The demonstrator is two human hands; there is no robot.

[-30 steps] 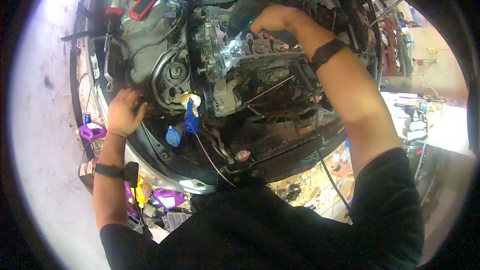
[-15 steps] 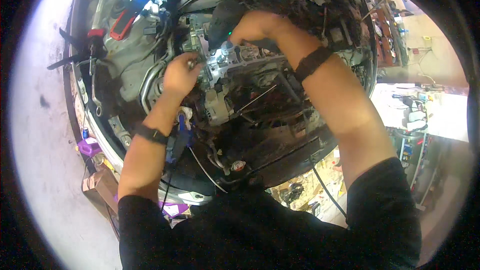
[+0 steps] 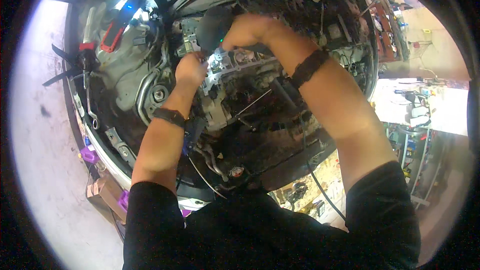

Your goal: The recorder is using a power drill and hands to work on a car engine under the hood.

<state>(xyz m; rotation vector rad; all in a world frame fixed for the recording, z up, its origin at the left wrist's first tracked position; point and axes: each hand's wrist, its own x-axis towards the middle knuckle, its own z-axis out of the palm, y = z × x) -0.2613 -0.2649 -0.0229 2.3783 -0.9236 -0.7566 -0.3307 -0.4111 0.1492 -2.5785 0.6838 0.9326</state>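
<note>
An open engine bay lies below me, with a bare metal engine top (image 3: 227, 73) in its middle, brightly lit at its left end. My left hand (image 3: 191, 69) is closed at that end, its fingertips curled against or just above the metal. What it holds, if anything, is too small to make out. My right hand (image 3: 246, 31) is closed beside a dark, rounded tool (image 3: 212, 24) with a small green light, and appears to grip it; the hand hides the handle. Its fingers point down at the lit engine top.
A red and black work light (image 3: 114, 36) rests at the bay's far left, near a long wrench (image 3: 93, 115). A thin metal rod (image 3: 254, 103) lies across the engine's near side. A black cable (image 3: 320, 185) hangs at the near right. Cluttered benches (image 3: 420, 102) stand at the right.
My left hand has moved right, nearer the engine top and my right hand. The right hand stays by the dark tool. The view has shifted slightly; my left forearm now covers more of the blue-handled thing.
</note>
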